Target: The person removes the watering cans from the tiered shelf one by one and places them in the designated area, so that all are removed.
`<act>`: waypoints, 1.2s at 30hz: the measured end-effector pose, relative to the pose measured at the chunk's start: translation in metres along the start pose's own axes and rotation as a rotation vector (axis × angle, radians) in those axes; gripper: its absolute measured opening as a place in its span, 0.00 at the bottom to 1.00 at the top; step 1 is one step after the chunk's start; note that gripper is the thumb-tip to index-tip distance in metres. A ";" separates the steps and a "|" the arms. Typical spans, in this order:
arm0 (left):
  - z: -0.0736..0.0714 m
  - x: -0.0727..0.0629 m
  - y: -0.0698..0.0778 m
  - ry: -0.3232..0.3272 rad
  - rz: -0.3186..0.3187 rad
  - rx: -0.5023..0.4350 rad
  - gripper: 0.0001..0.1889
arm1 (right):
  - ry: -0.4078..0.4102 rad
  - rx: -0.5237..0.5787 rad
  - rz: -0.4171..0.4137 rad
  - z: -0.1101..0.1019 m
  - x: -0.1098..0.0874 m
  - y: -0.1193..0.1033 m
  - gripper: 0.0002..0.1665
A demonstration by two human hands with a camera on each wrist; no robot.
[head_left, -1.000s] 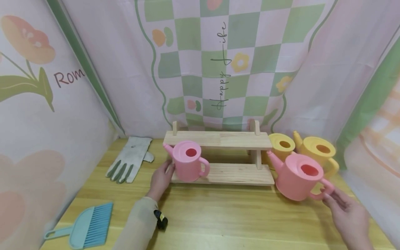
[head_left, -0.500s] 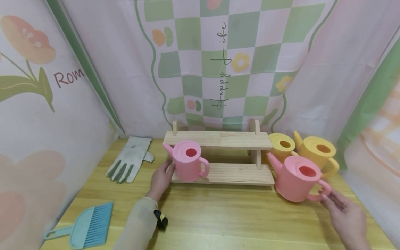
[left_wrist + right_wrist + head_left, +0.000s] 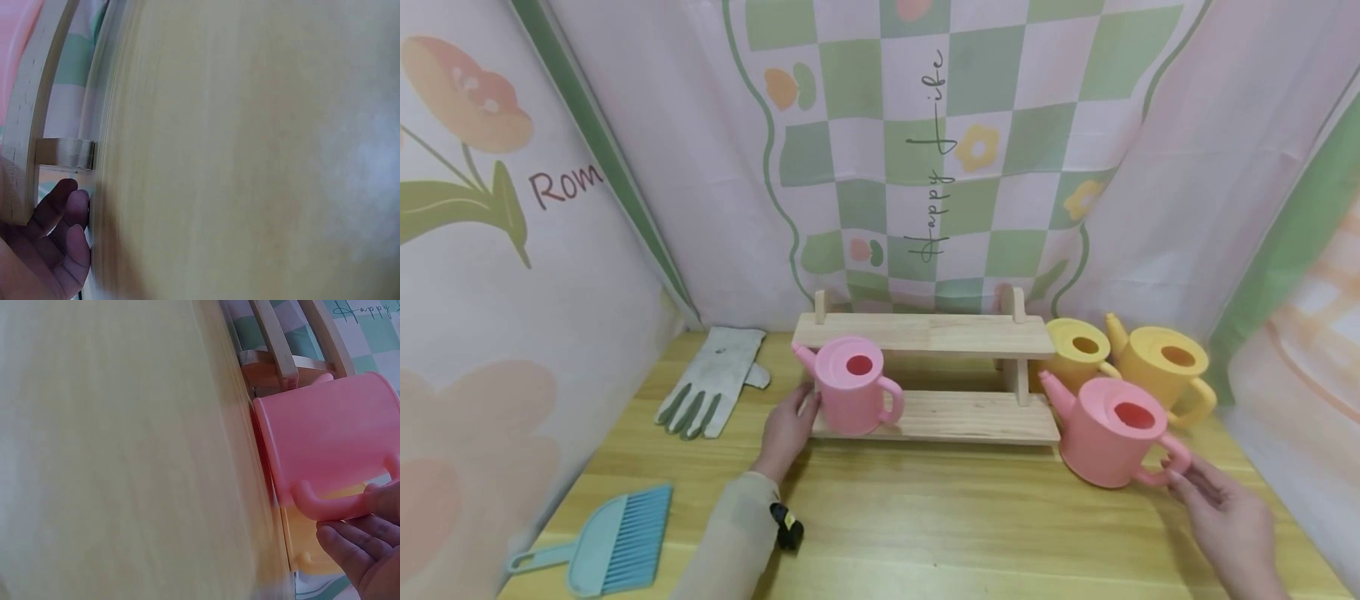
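Observation:
A pink watering can stands on the lower board at the left of a two-tier wooden shelf. My left hand grips the left end of that lower board, beside the can; in the left wrist view its fingers curl under the wood. On the right, my right hand pinches the handle of a second, coral-pink watering can, whose spout points left toward the shelf. The right wrist view has its base very close to the table; whether it touches I cannot tell.
Behind the coral-pink can stand two yellow watering cans, partly hidden. A grey-white work glove lies left of the shelf. Nearer the front left is a blue hand brush on the wooden table. Printed curtains enclose the table's back and sides.
The coral-pink watering can has shifted slightly left and toward the front, along with my right hand. My left hand, the shelf and the pink can on it have stayed put.

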State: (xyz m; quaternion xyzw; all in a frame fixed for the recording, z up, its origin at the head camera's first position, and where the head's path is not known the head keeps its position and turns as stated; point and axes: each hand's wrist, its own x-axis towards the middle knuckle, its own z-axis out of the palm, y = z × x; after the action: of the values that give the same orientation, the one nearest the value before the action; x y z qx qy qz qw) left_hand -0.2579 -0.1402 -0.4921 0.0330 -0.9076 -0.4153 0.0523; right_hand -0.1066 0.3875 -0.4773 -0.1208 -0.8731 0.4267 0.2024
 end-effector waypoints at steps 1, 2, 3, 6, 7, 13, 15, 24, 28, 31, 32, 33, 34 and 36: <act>0.000 0.000 0.000 0.001 0.001 -0.003 0.27 | -0.009 -0.017 0.006 -0.001 0.000 0.000 0.30; -0.001 -0.001 0.000 0.000 0.002 -0.006 0.27 | -0.017 -0.036 0.008 -0.002 0.000 0.001 0.30; -0.001 -0.001 0.000 0.000 0.002 -0.009 0.27 | -0.022 -0.053 0.006 -0.003 0.000 0.001 0.30; -0.001 -0.001 0.000 -0.002 0.001 -0.009 0.28 | -0.038 -0.081 -0.002 -0.005 0.000 0.001 0.30; -0.001 -0.001 0.000 -0.003 0.002 -0.008 0.28 | -0.041 -0.090 -0.010 -0.005 0.000 0.002 0.30; -0.001 -0.001 0.000 0.002 -0.007 -0.012 0.27 | -0.062 -0.137 -0.040 -0.008 0.002 -0.001 0.30; -0.001 -0.001 0.000 -0.001 -0.013 -0.015 0.27 | -0.059 -0.121 -0.041 -0.009 0.003 -0.003 0.30; -0.001 0.000 0.001 -0.017 -0.019 0.001 0.29 | 0.010 -0.136 -0.044 -0.013 0.003 -0.029 0.31; -0.001 0.000 0.001 -0.013 -0.011 0.002 0.28 | 0.093 -0.123 -0.047 -0.012 0.001 -0.041 0.29; -0.001 0.000 0.001 -0.011 -0.009 0.004 0.28 | 0.143 -0.099 -0.074 -0.011 0.001 -0.052 0.26; -0.001 0.000 0.001 -0.010 -0.005 0.009 0.28 | 0.154 -0.093 -0.086 -0.011 0.001 -0.055 0.25; -0.001 0.000 0.001 -0.010 -0.005 0.008 0.28 | 0.163 -0.085 -0.096 -0.011 0.001 -0.059 0.24; 0.000 0.000 0.001 -0.010 -0.006 0.008 0.28 | 0.163 -0.078 -0.102 -0.011 0.001 -0.062 0.24; 0.000 0.000 0.001 -0.009 -0.006 0.006 0.28 | 0.164 -0.068 -0.108 -0.010 0.001 -0.068 0.23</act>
State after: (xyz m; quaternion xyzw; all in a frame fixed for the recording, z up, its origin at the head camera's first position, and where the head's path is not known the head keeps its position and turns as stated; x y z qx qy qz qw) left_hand -0.2583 -0.1396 -0.4909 0.0338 -0.9091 -0.4127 0.0467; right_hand -0.1054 0.3540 -0.4174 -0.1149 -0.8727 0.3741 0.2919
